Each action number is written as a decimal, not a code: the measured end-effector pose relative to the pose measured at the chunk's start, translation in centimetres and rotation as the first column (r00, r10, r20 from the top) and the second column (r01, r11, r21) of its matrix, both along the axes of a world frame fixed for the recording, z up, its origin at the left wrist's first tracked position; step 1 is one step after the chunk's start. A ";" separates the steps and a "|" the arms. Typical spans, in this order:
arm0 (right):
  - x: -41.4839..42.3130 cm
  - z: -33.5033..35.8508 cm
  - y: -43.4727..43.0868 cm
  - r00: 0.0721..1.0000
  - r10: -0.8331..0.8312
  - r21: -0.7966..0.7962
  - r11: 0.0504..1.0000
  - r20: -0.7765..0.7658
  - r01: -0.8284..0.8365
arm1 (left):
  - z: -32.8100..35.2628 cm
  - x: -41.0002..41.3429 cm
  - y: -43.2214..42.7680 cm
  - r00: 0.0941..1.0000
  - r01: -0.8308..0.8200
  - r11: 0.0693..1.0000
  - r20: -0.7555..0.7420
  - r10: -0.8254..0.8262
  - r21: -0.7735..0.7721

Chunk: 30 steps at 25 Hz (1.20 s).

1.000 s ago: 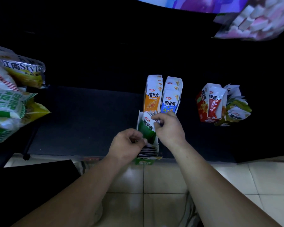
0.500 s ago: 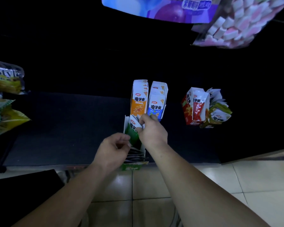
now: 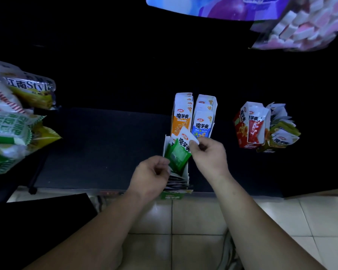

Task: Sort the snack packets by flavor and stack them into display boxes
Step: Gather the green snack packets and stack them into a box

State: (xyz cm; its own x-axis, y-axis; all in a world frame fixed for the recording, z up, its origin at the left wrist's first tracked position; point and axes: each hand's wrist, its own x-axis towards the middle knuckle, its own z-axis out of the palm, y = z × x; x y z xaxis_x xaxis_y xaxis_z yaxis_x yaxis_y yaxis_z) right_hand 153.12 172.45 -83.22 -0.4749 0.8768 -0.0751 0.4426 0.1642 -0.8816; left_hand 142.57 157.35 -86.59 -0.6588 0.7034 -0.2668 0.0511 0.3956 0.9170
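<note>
Green-and-white packet (image 3: 179, 154), tilted, pinched at its top corner by the right hand (image 3: 209, 156) — left hand (image 3: 150, 176) curls at its lower edge, grip unclear; box (image 3: 173, 195) under them mostly hidden.

Left hand (image 3: 150, 176) curled, right hand (image 3: 210, 155) pinching (forearms bare).

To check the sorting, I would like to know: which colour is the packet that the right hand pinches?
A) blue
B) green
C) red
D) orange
B: the right hand pinches the white top corner of a green packet, which stands in the green box.
</note>
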 end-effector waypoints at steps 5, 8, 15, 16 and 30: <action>-1.0 2.5 -1.1 0.996 0.089 -0.155 0.984 0.024 -0.085 | 1.6 0.0 0.8 0.983 0.149 0.987 -0.119 -0.142 0.052; -1.1 3.9 -2.1 0.984 0.177 -0.343 0.923 -0.019 -0.173 | 1.8 -0.1 1.5 0.986 0.136 0.985 -0.110 -0.124 0.109; -0.4 3.4 -1.0 0.983 0.170 -0.278 0.943 -0.072 -0.183 | 1.8 -0.9 1.5 1.000 0.002 0.984 -0.001 -0.002 0.178; -0.4 3.2 -1.2 0.974 0.217 -0.255 0.940 -0.066 -0.227 | 1.8 -1.1 1.6 1.000 -0.007 0.985 -0.002 0.008 0.172; 1.3 -1.0 -2.0 0.864 0.308 -0.157 0.951 0.398 -0.267 | 1.5 -0.3 0.4 0.997 0.063 0.996 -0.058 -0.059 0.061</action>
State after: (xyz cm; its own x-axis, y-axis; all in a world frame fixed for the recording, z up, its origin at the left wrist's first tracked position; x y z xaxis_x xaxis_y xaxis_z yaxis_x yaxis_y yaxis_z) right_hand 154.45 170.42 -84.23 -0.6122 0.6850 -0.3948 0.7150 0.2664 -0.6464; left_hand 142.25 157.77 -85.07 -0.6266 0.7571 -0.1848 0.1251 0.3318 0.9350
